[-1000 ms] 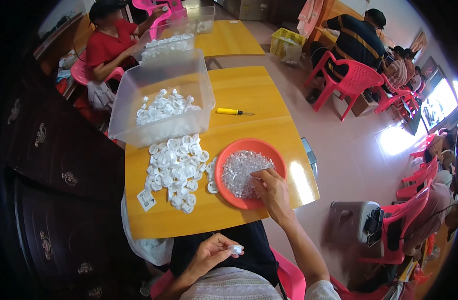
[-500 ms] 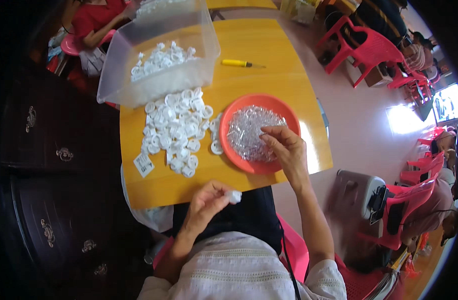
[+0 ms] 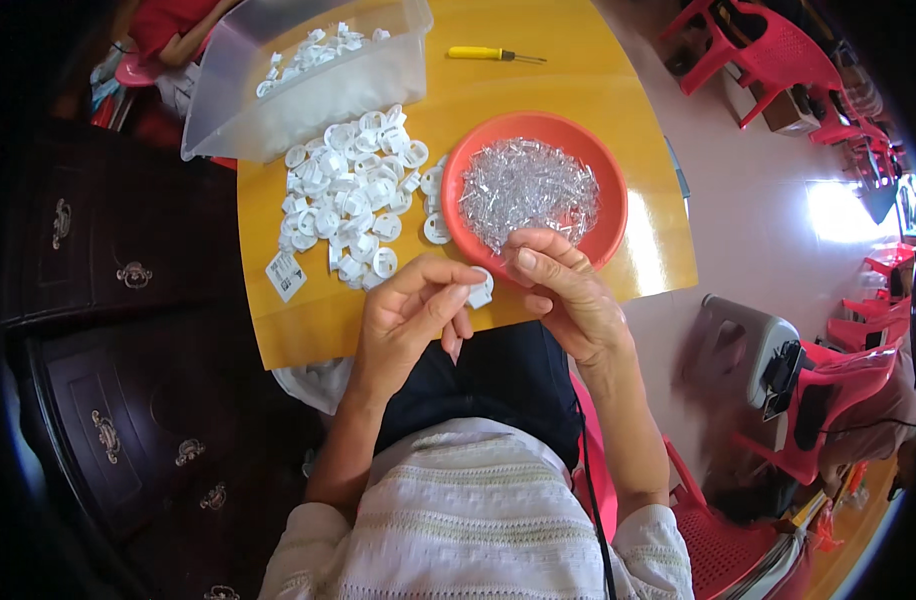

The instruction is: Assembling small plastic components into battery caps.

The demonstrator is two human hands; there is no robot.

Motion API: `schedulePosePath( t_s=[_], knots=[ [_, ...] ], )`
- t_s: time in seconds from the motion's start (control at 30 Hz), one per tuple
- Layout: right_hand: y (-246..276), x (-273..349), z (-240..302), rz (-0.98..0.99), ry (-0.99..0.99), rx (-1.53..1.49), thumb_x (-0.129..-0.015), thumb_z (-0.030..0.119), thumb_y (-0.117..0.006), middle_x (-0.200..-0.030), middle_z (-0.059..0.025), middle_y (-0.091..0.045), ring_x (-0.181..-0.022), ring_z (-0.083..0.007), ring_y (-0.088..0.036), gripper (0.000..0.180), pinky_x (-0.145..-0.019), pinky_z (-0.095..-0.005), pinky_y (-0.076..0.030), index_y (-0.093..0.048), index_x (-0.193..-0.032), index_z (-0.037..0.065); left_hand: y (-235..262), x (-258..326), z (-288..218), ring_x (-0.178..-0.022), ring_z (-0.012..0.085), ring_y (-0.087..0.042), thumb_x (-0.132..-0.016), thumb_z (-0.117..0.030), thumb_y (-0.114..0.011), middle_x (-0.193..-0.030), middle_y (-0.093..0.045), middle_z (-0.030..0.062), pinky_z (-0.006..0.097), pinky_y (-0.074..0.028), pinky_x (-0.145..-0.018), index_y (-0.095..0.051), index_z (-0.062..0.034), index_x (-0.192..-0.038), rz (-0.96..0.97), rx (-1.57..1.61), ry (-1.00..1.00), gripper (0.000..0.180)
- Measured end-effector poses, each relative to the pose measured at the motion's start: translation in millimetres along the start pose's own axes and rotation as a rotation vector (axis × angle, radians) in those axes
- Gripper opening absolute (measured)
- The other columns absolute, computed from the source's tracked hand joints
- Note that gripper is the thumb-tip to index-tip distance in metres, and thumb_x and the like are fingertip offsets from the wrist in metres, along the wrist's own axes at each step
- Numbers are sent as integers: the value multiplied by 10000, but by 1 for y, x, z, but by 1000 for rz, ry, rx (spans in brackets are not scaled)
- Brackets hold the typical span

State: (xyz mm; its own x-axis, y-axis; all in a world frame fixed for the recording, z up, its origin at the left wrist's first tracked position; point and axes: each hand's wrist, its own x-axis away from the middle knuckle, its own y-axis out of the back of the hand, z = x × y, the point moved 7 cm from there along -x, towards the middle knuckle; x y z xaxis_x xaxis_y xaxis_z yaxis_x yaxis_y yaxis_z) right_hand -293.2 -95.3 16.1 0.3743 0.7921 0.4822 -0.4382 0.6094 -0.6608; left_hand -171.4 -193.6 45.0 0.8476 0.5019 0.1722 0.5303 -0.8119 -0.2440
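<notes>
Over the table's front edge, my left hand point(image 3: 406, 318) pinches a small white round plastic part point(image 3: 481, 289) between thumb and forefinger. Close by on the right, my right hand point(image 3: 581, 308) has thumb and forefinger pressed together in front of the bowl's near rim. Whatever that pinch holds is too small to make out. A red-orange plastic bowl point(image 3: 620, 200) contains a heap of small clear slivers point(image 3: 528, 190). Left of it lies a loose pile of white plastic ring-shaped parts point(image 3: 350, 192), and a few more rest against the bowl's left side.
Behind the pile stands a translucent bin point(image 3: 328, 112) with more white parts. A yellow-handled screwdriver point(image 3: 475, 52) lies farther back, and a printed label point(image 3: 285, 275) near the left edge. Dark drawers point(image 3: 108, 400) flank the left; a grey stool point(image 3: 748, 345) and red chairs stand right.
My right hand has drawn back from over the bowl toward my left hand. My left hand has lifted its white part forward to meet it. The whole view has shifted slightly.
</notes>
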Motion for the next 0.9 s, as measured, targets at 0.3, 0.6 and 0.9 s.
schedulePosePath(
  t_s=[0.3, 0.6, 0.9],
  knots=[
    [-11, -6, -21, 180, -105, -96, -873, 107, -701, -913, 15, -636, -678, -3, -478, 215, -470, -162, -299, -661, -1079, 59, -4, -1, 3, -619, 99, -590, -968, -107, -544, -901, -652, 74, 205, -452, -511, -607, 12, -1089, -5, 112, 105, 181],
    [-11, -1, -20, 161, -62, 23, -872, 70, -689, -895, -15, -661, -593, -16, -443, 197, -477, -165, -306, -684, -1068, 47, -2, 2, 8, -618, 108, -597, -968, -140, -553, -959, -658, 86, 210, -444, -490, -598, 19, -1063, -26, 164, 113, 190],
    [-13, 10, -7, 100, 55, 288, -856, 102, -715, -853, 7, -663, -669, -24, -538, 199, -545, -169, -368, -693, -1043, 40, 4, 0, 13, -558, 72, -565, -938, -94, -598, -768, -622, 48, 194, -436, -471, -605, 8, -1009, -56, -11, 66, 124]
  ],
)
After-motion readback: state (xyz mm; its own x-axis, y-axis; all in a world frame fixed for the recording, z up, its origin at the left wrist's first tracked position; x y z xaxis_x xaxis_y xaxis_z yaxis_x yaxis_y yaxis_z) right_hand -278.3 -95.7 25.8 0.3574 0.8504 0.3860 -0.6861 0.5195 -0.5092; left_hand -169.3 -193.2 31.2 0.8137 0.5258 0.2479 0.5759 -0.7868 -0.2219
